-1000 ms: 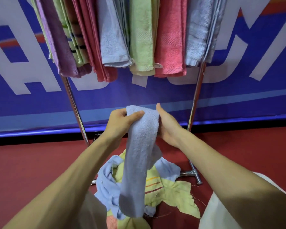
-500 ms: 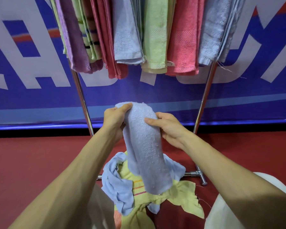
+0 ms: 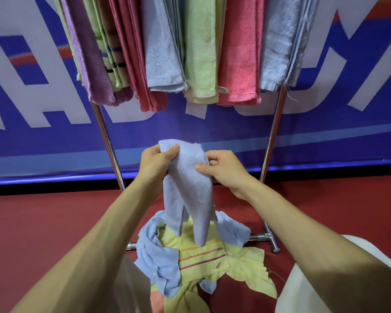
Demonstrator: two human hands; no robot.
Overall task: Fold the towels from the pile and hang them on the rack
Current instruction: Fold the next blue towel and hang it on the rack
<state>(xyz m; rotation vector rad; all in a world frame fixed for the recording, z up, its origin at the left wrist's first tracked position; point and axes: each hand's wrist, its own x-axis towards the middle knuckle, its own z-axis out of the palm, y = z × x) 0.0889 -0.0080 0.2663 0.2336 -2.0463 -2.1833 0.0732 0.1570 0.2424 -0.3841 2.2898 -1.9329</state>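
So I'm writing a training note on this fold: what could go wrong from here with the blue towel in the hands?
The light blue towel, pinched by the left hand and right hand, hangs in two uneven tails, so the fold may come out crooked. The rack looks packed with hung towels; squeezing another in could drag a neighbour off.

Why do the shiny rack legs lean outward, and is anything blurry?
Head view: the wide-angle lens splays the chrome rack legs outward; glare streaks run down them; the light blue towel is sharp; the forearms near the bottom edge look soft.
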